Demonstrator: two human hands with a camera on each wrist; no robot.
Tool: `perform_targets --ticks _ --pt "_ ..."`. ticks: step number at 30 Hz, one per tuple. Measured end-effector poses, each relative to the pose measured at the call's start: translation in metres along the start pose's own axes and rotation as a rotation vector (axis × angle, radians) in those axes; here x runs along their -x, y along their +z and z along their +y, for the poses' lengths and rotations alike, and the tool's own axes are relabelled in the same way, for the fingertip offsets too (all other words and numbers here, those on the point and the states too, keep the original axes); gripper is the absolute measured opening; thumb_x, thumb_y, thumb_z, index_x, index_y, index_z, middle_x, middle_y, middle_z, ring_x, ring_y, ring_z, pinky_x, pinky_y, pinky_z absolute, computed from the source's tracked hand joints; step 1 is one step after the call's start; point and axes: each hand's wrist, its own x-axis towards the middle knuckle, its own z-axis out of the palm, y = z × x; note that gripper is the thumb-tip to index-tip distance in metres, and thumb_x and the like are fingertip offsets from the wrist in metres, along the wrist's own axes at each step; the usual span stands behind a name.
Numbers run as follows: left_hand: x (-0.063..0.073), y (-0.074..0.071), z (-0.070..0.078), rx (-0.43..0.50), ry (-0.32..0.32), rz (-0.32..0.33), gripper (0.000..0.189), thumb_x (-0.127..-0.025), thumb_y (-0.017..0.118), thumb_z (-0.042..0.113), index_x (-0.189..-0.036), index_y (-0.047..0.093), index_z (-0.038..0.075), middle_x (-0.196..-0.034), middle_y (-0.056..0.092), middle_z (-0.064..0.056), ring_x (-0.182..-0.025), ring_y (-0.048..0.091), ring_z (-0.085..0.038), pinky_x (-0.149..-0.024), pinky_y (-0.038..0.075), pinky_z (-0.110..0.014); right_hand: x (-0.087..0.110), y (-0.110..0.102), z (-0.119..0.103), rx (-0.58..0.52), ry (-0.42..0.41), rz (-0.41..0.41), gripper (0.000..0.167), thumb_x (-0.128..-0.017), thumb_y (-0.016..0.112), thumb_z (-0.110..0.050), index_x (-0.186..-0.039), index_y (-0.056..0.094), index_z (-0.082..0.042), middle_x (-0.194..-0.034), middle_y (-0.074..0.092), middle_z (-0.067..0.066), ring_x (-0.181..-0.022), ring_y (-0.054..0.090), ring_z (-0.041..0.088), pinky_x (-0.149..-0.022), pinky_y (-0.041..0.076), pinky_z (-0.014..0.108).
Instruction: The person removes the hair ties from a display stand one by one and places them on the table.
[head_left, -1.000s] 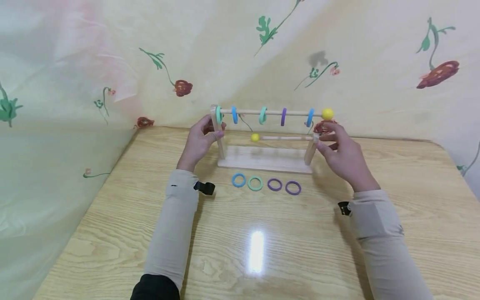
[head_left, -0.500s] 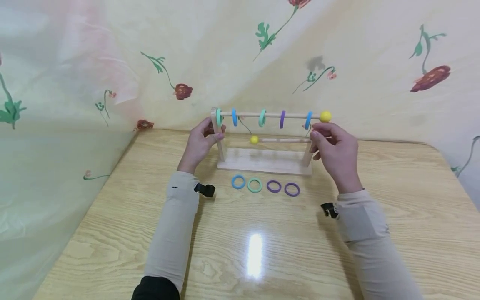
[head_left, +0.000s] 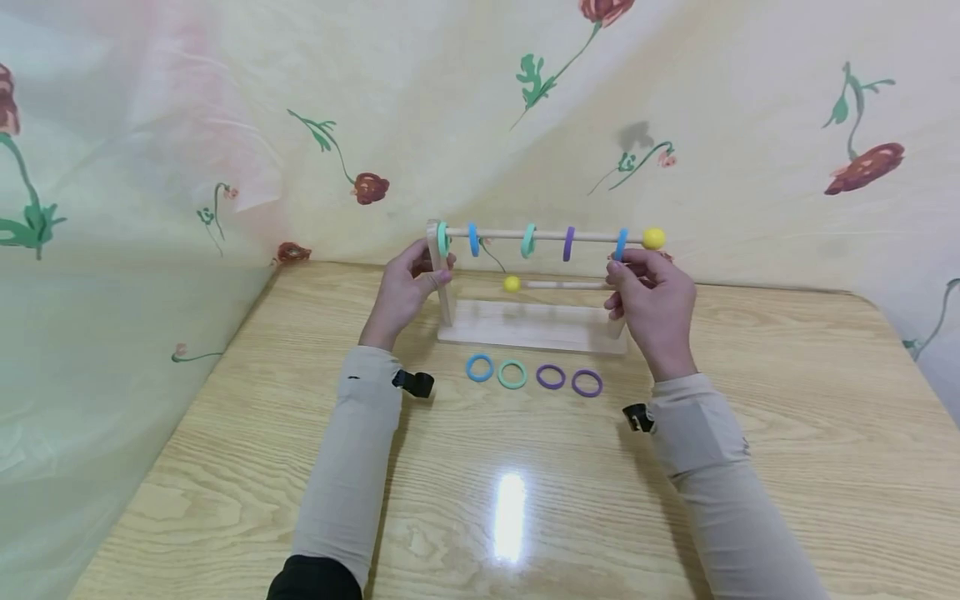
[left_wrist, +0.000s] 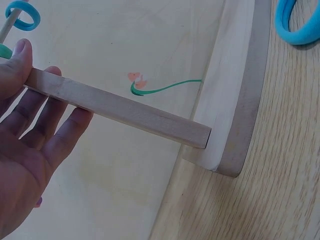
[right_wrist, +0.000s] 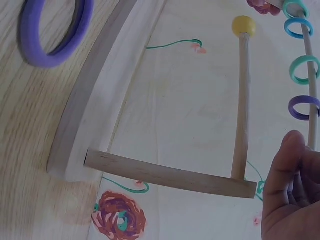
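1. The view from the head shows both hands and the whole wooden stand [head_left: 525, 327], which sits on the table [head_left: 585, 500].
2. The left wrist view shows more of the left hand [head_left: 402, 292]: its thumb and fingers hold the left post [left_wrist: 120, 107] near the top.
3. From the head, the right hand [head_left: 660, 300] covers most of the right post [right_wrist: 170, 172]. The right wrist view shows that post well, with the low stick [right_wrist: 242, 105] joined near its top.
4. The right hand's fingertips are close together, by the bottom of the end blue ring [head_left: 622, 242]. That ring is hidden in the right wrist view, so I can't tell if they pinch it.
5. The stand is pale wood. Its top stick [head_left: 547, 235] has five rings, left to right: mint, blue, mint, purple, blue. A yellow ball [head_left: 654, 239] is on its right end.
6. The low stick has a yellow ball on its left end.
7. Four rings lie flat in front: blue [head_left: 480, 380], mint [head_left: 513, 387], purple [head_left: 551, 387], purple [head_left: 587, 395].
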Motion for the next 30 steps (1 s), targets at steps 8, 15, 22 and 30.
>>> perform_targets --ticks 8,15,22,30 --pt "-0.001 0.001 0.000 0.001 0.013 -0.003 0.031 -0.097 0.067 0.006 -0.128 0.063 0.007 -0.122 0.064 -0.021 -0.111 0.059 -0.024 -0.095 0.052 -0.043 0.000 -0.009 0.000 -0.165 0.036 -0.006 0.015 -0.096 0.067 0.000 -0.110 0.071 0.005 -0.087 0.068 0.011 -0.062 0.069 0.013 -0.056 0.058 0.025" --pt "0.001 0.001 0.000 -0.018 0.010 0.006 0.030 -0.096 0.069 0.010 -0.126 0.064 0.008 -0.117 0.067 -0.011 -0.110 0.059 -0.023 -0.095 0.052 -0.043 0.000 -0.015 -0.001 -0.215 0.023 -0.017 0.019 -0.096 0.067 0.001 -0.113 0.068 0.010 -0.092 0.067 0.015 -0.067 0.070 0.016 -0.060 0.059 0.026" --pt "0.001 0.001 -0.001 -0.009 0.022 0.007 0.030 -0.096 0.069 0.007 -0.126 0.064 0.007 -0.116 0.067 -0.010 -0.109 0.059 -0.024 -0.094 0.052 -0.043 0.000 -0.021 -0.004 -0.345 0.015 0.007 0.012 -0.093 0.069 0.005 -0.104 0.066 0.010 -0.091 0.070 0.018 -0.066 0.071 0.019 -0.060 0.060 0.029" --pt "-0.001 0.002 -0.001 -0.011 0.023 0.011 0.030 -0.096 0.069 0.006 -0.126 0.064 0.007 -0.115 0.068 -0.009 -0.109 0.059 -0.024 -0.094 0.052 -0.043 -0.006 -0.032 -0.001 -0.363 0.010 0.014 0.018 -0.095 0.068 0.001 -0.108 0.061 0.010 -0.096 0.074 0.016 -0.068 0.073 0.022 -0.061 0.060 0.033"
